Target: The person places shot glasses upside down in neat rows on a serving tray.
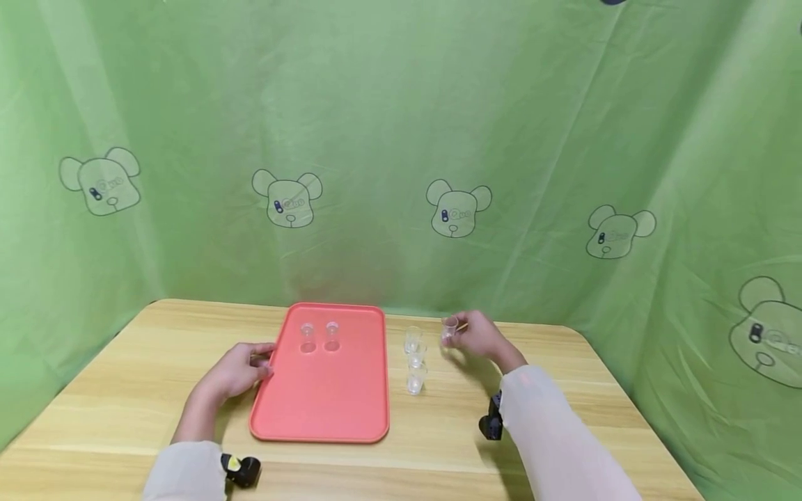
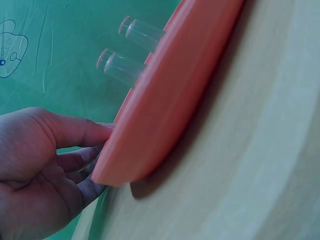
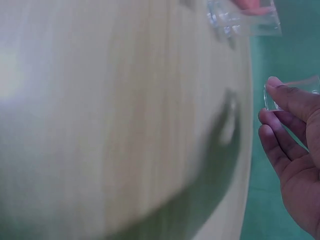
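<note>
Pinched between the thumb and fingertips of the right hand [image 1: 479, 336] is a small clear cup [image 1: 449, 329], lifted off the wooden table [image 1: 125, 376] and hanging just right of a short row of three more clear cups [image 1: 415, 360] that stand on the bare wood beside the pink tray [image 1: 326, 410]. In the right wrist view the fingers [image 3: 280, 97] curl round the cup's rim [image 3: 295, 90], though the glass is blurred there.

Across the tray, the left hand [image 1: 241, 369] rests against its near-left edge; the wrist view shows the thumb [image 2: 75, 131] on the rim with the other fingers tucked below the lip, so it holds the tray rather than lying loose.

As I judge it, the work is under way: two cups [image 1: 319, 337] already stand side by side at the far end of the tray, one is in the air, and three are left on the table.

Both forearms, in pale sleeves, reach forward from the near edge, the right stretched farther out with its wrist bent inward toward the tray. A dark wrist-worn camera [image 1: 241, 470] sits by the left sleeve.
</note>
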{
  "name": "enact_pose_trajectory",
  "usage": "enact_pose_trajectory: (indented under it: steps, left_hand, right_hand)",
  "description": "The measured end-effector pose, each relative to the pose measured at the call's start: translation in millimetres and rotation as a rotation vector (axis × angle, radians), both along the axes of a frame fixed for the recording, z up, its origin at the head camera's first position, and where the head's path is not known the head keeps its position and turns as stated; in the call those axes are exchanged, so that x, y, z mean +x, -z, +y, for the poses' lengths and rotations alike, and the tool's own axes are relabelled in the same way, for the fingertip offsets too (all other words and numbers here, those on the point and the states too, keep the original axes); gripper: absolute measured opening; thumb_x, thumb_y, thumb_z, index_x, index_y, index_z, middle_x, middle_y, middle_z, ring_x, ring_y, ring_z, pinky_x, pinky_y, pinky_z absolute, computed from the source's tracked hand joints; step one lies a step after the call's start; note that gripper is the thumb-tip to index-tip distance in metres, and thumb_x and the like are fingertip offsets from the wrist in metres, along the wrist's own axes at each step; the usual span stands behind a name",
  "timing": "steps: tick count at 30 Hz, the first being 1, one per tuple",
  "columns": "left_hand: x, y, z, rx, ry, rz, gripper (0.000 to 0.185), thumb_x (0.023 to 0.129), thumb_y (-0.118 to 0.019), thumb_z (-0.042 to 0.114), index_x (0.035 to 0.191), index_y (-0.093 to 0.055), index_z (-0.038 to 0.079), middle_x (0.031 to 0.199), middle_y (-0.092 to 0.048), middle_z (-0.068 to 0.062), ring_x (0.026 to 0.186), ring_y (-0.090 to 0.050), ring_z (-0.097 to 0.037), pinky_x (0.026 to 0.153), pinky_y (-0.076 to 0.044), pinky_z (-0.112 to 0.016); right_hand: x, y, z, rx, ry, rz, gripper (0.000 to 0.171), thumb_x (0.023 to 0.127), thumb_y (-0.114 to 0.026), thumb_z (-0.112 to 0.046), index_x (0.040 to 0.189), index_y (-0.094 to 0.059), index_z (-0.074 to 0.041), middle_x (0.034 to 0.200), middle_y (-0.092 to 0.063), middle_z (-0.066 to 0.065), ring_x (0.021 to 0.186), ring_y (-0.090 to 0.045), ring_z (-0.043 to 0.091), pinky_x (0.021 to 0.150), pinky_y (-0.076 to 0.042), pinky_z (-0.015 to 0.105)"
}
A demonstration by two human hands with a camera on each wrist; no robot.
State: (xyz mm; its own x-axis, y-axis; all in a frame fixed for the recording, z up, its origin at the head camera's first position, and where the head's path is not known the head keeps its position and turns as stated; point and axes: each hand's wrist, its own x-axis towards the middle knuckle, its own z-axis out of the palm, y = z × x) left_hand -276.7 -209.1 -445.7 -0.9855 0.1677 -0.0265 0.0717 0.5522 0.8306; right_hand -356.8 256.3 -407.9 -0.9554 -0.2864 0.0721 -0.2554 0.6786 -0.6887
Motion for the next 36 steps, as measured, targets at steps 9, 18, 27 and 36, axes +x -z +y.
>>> enact_pose_trajectory:
  steps: [9, 18, 27, 36]
  left_hand:
    - [0.2, -1.5, 0, -0.003, 0.003, 0.004, 0.05, 0.094, -0.062, -0.005, 0.141, -0.05, -0.015, 0.119, -0.068, -0.024, 0.108, -0.065, -0.032, 0.085, -0.056, -0.037]
    - [-1.1, 0.0, 0, -0.001, 0.005, 0.003, 0.05, 0.094, -0.061, -0.005, 0.141, -0.05, -0.015, 0.119, -0.068, -0.024, 0.108, -0.065, -0.031, 0.083, -0.056, -0.036]
    - [-0.2, -0.1, 0, -0.002, 0.005, -0.004, 0.05, 0.095, -0.061, -0.004, 0.142, -0.049, -0.015, 0.123, -0.066, -0.026, 0.111, -0.065, -0.033, 0.086, -0.056, -0.038]
    - [0.4, -0.5, -1, -0.012, 0.008, 0.003, 0.049, 0.094, -0.061, -0.004, 0.141, -0.05, -0.014, 0.124, -0.066, -0.026, 0.11, -0.065, -0.033, 0.087, -0.056, -0.039]
  right_hand:
    - [-6.1, -18.7, -13, 0.011, -0.055, 0.06, 0.033, 0.086, -0.075, 0.0, 0.117, -0.068, 0.007, 0.102, -0.07, 0.016, 0.092, -0.068, 0.026, 0.083, -0.058, 0.038]
    - [-4.7, -36.6, -39, 0.053, -0.062, 0.091, 0.031, 0.086, -0.08, -0.009, 0.114, -0.071, 0.001, 0.1, -0.071, 0.01, 0.09, -0.066, 0.022, 0.086, -0.056, 0.039]
    - [-4.1, -55.5, -79, 0.042, -0.125, 0.124, 0.032, 0.086, -0.08, -0.009, 0.116, -0.071, 0.001, 0.1, -0.073, 0.007, 0.088, -0.068, 0.019, 0.082, -0.058, 0.034]
    - [0.1, -64.8, -116, 0.064, -0.193, 0.15, 0.031, 0.087, -0.079, -0.006, 0.116, -0.072, -0.001, 0.1, -0.073, 0.006, 0.084, -0.067, 0.017, 0.074, -0.057, 0.028]
